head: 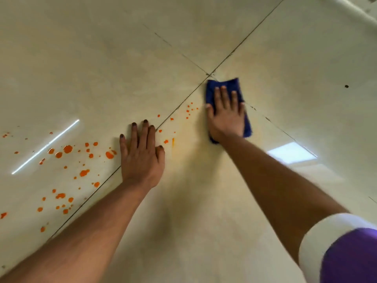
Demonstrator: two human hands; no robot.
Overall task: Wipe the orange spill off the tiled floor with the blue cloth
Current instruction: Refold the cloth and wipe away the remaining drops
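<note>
A folded blue cloth (234,83) lies flat on the cream tiled floor (102,58) near where the grout lines cross. My right hand (226,115) presses down on it, palm flat and fingers spread over the cloth. My left hand (141,154) rests flat on the floor, fingers together, holding nothing. Orange spill drops (67,149) are scattered over the tile to the left of my left hand. A few small drops (188,111) sit between my two hands. A faint yellowish smear (183,152) marks the tile between my arms.
Dark grout lines (179,108) cross the floor diagonally and meet just beyond the cloth. Ceiling lights reflect in the glossy tile at the left and right. A small dark speck (346,86) lies at the far right. A pale wall base (355,9) runs across the top right corner.
</note>
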